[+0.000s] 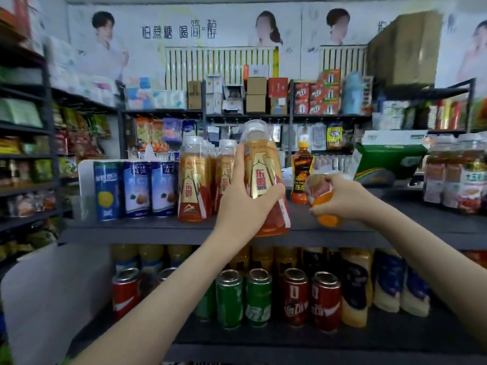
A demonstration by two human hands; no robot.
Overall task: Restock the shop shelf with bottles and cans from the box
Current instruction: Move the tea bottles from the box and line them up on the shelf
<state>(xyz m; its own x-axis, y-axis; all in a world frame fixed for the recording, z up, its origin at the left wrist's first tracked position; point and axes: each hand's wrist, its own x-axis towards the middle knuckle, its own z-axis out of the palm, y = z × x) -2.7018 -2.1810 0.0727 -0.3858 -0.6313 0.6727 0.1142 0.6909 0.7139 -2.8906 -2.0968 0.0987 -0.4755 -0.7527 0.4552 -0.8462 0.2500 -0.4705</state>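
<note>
My left hand (243,204) grips a tall gold-labelled drink bottle (262,164) upright, its base just above the front of the dark top shelf (142,229). Two matching gold bottles (193,180) stand on that shelf just to its left. My right hand (340,198) holds a second bottle of orange drink (322,200), tilted with its cap end toward the camera, over the shelf to the right. A dark red bottle with a yellow cap (302,172) stands behind, between my two hands.
Three blue cans (137,189) stand at the shelf's left. The lower shelf holds red cans (311,299), green cans (243,299) and more bottles. Jars (457,175) sit at the right, a green carton (387,156) behind, and stocked racks line the back wall.
</note>
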